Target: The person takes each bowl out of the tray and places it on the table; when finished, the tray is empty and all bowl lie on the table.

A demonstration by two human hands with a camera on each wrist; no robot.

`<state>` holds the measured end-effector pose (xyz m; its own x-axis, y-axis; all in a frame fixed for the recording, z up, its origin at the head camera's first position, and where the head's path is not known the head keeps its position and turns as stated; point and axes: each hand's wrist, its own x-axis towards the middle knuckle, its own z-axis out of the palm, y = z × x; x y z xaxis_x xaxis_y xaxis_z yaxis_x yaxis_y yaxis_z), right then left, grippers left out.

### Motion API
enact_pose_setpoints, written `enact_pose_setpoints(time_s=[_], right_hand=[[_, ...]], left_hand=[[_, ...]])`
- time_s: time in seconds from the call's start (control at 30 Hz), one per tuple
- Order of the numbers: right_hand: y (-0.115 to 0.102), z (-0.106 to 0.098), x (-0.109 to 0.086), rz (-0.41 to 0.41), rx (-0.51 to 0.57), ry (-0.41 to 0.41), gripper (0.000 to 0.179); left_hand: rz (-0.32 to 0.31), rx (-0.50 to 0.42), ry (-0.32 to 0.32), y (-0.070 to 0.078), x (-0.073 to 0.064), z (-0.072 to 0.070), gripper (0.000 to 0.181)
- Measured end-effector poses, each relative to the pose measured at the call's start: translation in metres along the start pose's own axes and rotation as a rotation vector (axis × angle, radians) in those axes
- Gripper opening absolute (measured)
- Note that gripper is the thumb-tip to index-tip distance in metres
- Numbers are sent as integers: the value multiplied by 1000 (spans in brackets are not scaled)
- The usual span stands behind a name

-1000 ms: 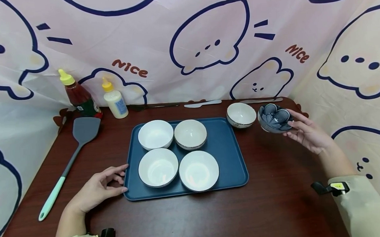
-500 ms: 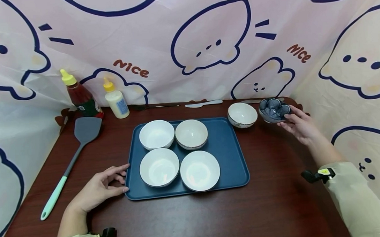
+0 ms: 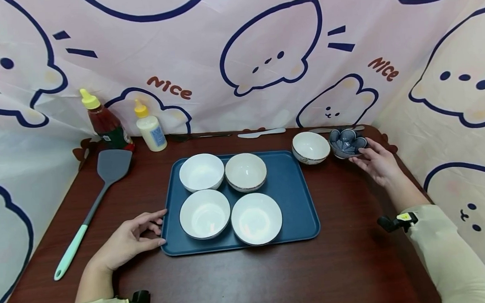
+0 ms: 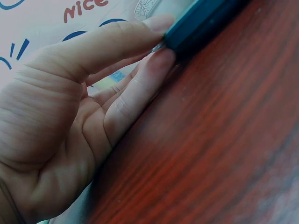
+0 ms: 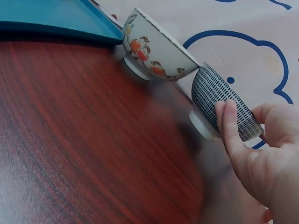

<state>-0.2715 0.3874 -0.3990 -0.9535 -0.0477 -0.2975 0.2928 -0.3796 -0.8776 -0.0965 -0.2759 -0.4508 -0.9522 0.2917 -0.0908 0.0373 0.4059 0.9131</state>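
My right hand [image 3: 377, 163] grips a small blue-patterned bowl [image 3: 340, 152] by its right side. In the right wrist view, fingers lie along the bowl's checked outer wall [image 5: 212, 93], and its white foot is close over the table. Its rim is right at a white bowl with painted flowers [image 5: 156, 51]. At the left edge of a blue tray [image 3: 294, 203], my left hand [image 3: 127, 239] holds the rim between thumb and fingers. On the tray stand several white bowls, including a rear left bowl [image 3: 201, 171] and a front right bowl [image 3: 256, 218].
A spatula [image 3: 114, 167] with a mint handle lies at the left. Behind it stand a red sauce bottle [image 3: 107, 127] and a cream squeeze bottle [image 3: 151, 133]. A white knife [image 3: 262, 133] lies along the back, before a printed cloth [image 3: 206, 45].
My right hand has carried the blue-patterned bowl back and slightly left, lowering it beside the flowered bowl. The left hand stays on the tray's edge.
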Motion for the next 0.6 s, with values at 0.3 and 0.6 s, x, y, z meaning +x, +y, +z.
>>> enact_pose_setpoints(time_s=[0.3,0.6], right_hand=[[6,-4,-2,17,-17,1,82],[9,-5,-4,7,-117,23,80]], left_hand=[[5,-7,-3,0,0,0,67],[5,-2,-2,0,0,0,67]])
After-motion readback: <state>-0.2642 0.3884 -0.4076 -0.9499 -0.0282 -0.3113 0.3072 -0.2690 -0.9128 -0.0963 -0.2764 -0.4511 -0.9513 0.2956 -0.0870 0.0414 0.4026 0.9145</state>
